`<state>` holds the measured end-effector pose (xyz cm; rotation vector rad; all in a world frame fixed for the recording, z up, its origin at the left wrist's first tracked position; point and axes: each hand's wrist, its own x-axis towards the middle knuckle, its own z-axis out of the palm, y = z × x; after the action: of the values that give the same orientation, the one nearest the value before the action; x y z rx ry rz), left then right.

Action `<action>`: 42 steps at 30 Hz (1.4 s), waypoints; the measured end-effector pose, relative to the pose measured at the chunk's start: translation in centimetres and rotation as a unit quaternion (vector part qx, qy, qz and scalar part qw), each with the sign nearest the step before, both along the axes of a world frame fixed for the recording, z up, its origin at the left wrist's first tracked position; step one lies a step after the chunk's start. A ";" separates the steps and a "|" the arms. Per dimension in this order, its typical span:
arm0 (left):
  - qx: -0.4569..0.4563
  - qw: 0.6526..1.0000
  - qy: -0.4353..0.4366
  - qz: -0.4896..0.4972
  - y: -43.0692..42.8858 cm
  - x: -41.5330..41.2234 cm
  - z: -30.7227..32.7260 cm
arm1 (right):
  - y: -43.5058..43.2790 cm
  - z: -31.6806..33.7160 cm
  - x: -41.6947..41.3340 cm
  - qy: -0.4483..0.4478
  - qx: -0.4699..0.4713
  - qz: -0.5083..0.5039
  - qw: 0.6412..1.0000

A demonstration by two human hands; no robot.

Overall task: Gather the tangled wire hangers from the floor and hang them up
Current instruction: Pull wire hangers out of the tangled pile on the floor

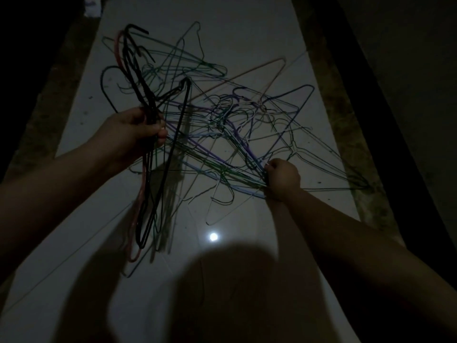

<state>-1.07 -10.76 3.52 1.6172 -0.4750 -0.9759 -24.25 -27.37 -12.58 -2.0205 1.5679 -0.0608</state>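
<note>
A tangled heap of thin wire hangers in green, blue, purple, white and pink lies on the pale tiled floor. My left hand grips a bunch of several hangers, mostly black with a pink one, lifted above the floor with hooks pointing away and the bodies hanging down toward me. My right hand reaches into the near right side of the heap, its fingers curled round a few of the wires there. The scene is very dark.
Dark rough strips border the pale floor on the left and right, with black walls beyond. A bright light reflection shines on the tile near me. My shadow covers the near floor.
</note>
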 end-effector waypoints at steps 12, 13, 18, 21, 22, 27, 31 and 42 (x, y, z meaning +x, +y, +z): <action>-0.004 1.000 0.016 0.006 -0.2 -0.7 -0.6 | -0.9 -0.5 0.6 -0.032 -0.038 0.006 0.999; -0.003 1.000 0.017 0.006 0.0 -0.7 -0.7 | -1.3 -0.5 0.7 -0.018 -0.017 0.014 1.000; 0.003 1.000 0.018 0.019 0.3 -0.2 -1.0 | -2.5 -1.1 1.4 -0.050 0.088 0.002 0.995; 0.006 1.000 0.017 0.019 0.6 0.0 -1.2 | -2.1 -0.9 1.6 -0.158 0.083 -0.107 0.978; 0.009 1.000 0.016 0.019 0.7 0.0 -1.3 | -1.9 -0.6 1.7 -0.199 0.071 -0.153 0.965; 0.020 0.999 0.015 0.021 0.5 0.1 -1.4 | -1.1 1.1 2.4 -0.372 0.021 -0.282 0.884; 0.015 1.000 0.011 0.017 0.1 -0.3 -1.1 | -0.5 2.8 3.2 -0.465 0.039 -0.313 0.827; -0.022 0.999 0.034 0.006 1.3 1.1 -0.4 | 0.7 5.7 1.8 -0.470 0.082 -0.338 0.812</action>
<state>0.01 -9.42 3.16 1.5415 -0.4358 -1.0013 -22.46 -26.64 -6.91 -0.8975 1.4088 -0.9950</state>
